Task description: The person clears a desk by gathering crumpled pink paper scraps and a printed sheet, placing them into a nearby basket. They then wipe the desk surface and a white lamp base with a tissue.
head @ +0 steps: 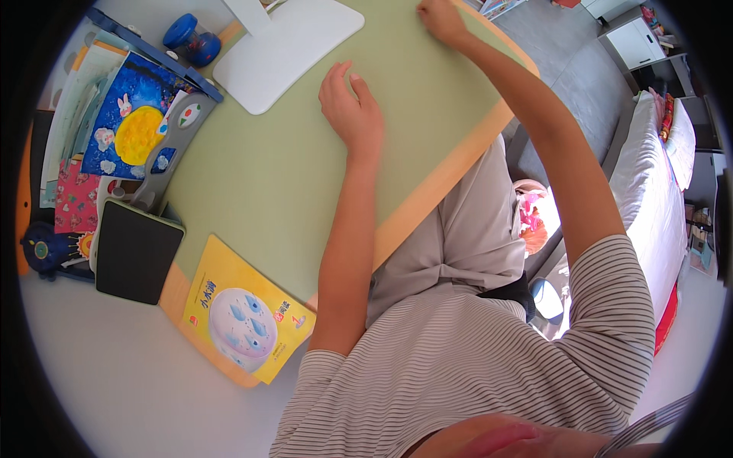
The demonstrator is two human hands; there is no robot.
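Note:
My left hand (pixel 352 111) rests on the green top of a desk (pixel 275 166), its thumb apart from the fingers and nothing in it. Beyond its fingertips stands the white base (pixel 292 51) of a lamp or stand. Farther along the desk, near its right edge, is my right hand (pixel 442 24). Its fingers look curled, and whether anything is inside them is hidden. A yellow children's book (pixel 246 312) with water drops on its cover lies across the desk's left corner, beside my left forearm.
At the left, a grey rack (pixel 189 126) holds papers and a moon-and-rabbit painting (pixel 129 123). A dark-faced tablet (pixel 137 252) leans there, near a blue plastic object (pixel 192 40). A pale wooden edge (pixel 441 192) borders the desk. A bed (pixel 647 154) stands at the right.

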